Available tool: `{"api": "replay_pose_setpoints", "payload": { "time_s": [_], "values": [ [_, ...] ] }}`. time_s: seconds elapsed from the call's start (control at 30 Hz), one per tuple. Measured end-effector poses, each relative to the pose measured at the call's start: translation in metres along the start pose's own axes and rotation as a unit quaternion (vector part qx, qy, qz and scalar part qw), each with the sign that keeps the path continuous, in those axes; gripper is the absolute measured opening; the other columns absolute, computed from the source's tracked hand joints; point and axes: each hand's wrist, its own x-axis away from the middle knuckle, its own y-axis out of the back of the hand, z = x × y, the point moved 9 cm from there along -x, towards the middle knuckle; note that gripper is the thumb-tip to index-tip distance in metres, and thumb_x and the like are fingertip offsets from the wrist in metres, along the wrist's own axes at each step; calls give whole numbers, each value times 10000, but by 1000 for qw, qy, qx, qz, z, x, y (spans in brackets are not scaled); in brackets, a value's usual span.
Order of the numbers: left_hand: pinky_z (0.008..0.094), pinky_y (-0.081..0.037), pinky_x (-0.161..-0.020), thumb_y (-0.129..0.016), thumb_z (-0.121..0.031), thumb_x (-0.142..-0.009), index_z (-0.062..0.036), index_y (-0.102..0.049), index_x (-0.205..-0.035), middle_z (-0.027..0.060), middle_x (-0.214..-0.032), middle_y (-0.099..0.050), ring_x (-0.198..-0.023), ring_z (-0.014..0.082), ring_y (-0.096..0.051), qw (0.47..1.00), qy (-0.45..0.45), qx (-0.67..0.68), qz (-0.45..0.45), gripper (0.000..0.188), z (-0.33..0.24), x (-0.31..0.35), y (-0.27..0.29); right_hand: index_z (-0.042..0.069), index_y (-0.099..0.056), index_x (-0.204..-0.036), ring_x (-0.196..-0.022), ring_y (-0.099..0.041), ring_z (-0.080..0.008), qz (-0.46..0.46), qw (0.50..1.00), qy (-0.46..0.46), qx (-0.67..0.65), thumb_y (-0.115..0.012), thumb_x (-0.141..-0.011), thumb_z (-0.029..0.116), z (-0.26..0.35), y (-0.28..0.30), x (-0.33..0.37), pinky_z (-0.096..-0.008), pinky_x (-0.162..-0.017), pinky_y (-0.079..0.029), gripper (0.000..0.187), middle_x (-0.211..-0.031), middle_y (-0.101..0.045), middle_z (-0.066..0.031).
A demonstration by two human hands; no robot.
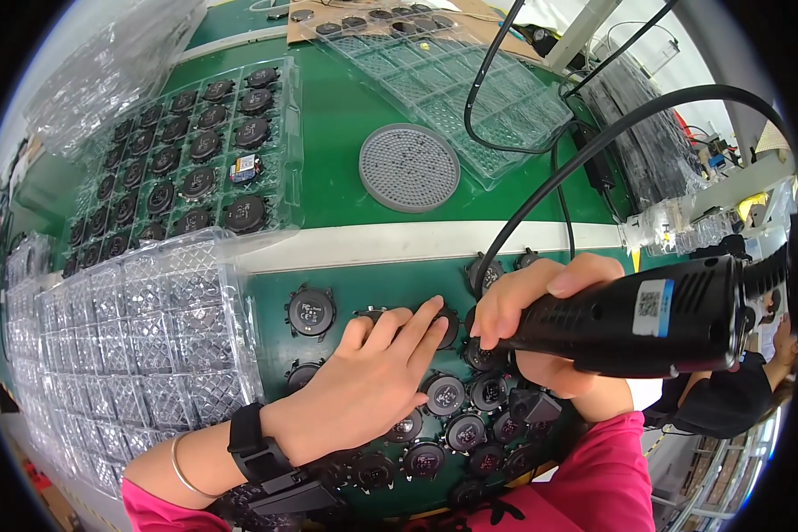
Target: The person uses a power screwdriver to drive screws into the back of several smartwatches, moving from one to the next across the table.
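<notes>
My right hand [523, 310] is wrapped round a black corded hand tool [594, 324], a thick cylinder with vent slots and a blue-white label. Its working end is hidden by my fingers, close above the round black watch cases on the green mat. My left hand [355, 390] lies over the cases with its fingers stretched out. Its fingertips touch a watch case [448, 328] beside the tool. Another watch case [310, 310] sits apart at the upper left of the group, and several more watch cases [445, 393] lie below my hands.
A clear tray [293, 133] of round black parts stands at the back left. Stacked clear trays [151, 355] lie nearer. A grey perforated disc [409, 168] is beyond the white strip [399, 241], beside another clear tray [496, 106]. The tool's black cable [629, 111] arches overhead. Another person [727, 395] is at far right.
</notes>
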Motion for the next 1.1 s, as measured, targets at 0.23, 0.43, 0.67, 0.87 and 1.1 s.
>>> {"api": "replay_pose_setpoints", "payload": {
  "time_s": [0.23,0.43,0.67,0.87,1.1],
  "values": [
    [424,-350,-950,-715,-303,-838,55,-399,-1428,174,-1540,-292,-1195,316,-412,999,12,21,32,759,2,0,-7,97,-336,-1215,-639,-637,-280,-73,990,78,-97,-729,-795,596,9,7,-1,-410,-600,-561,762,-848,-596,-154],
    [380,-359,-922,-744,-297,-788,79,-460,-1373,182,-1486,-372,-1184,281,-439,1000,11,5,4,752,2,1,-3,108,-347,-1219,-675,-638,-299,-57,992,13,-111,-742,-792,584,5,-7,1,-443,-651,-557,751,-861,-596,-164],
    [358,-361,-912,-756,-302,-766,92,-491,-1345,187,-1456,-411,-1180,263,-453,1000,7,0,-11,749,0,-1,0,110,-393,-1218,-779,-621,-332,-56,988,-36,-138,-751,-855,447,3,-10,5,-471,-718,-522,611,-903,-585,-194],
    [364,-361,-915,-750,-300,-773,97,-488,-1345,199,-1456,-406,-1183,269,-451,1000,4,0,-11,744,1,-1,-1,105,-393,-1229,-765,-612,-330,-39,991,-4,-127,-724,-882,433,4,-16,4,-463,-701,-521,581,-897,-579,-195],
    [376,-363,-921,-739,-296,-783,103,-484,-1345,211,-1457,-400,-1188,281,-448,1000,2,-8,-6,734,-1,0,-1,99,-395,-1234,-743,-603,-325,-19,994,-31,-98,-719,-887,441,9,-22,1,-465,-703,-517,585,-888,-577,-199]
  ]
}}
